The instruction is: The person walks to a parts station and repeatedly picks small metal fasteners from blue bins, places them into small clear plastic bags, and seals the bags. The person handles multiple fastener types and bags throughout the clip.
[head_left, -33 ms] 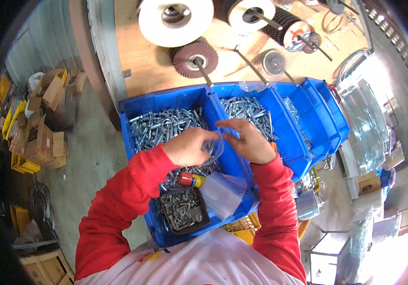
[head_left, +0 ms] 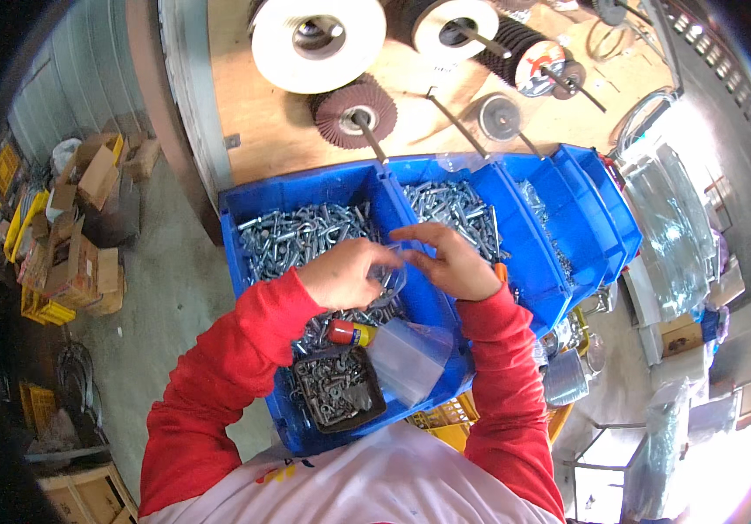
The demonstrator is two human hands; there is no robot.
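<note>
My left hand is closed on a clear plastic bag, above the left blue bin of loose metal bolts. Facing it, my right hand has its thumb and forefinger apart, their tips close to the bag's upper edge. I cannot make out whether the thumb touches the bag. Below the hands, a red-and-yellow cylinder lies on the bolts beside a stack of clear plastic bags. A dark square tray with small, dull metal hardware sits at the bin's near end.
More blue bins with metal fasteners continue to the right; an orange handle shows by my right wrist. Behind stands a wooden board with rods carrying abrasive discs. Cardboard boxes stand on the floor at left.
My right hand has shifted slightly left, its thumb nearer the left fingertips. The whole view has shifted a little. The bag is still in my left hand.
</note>
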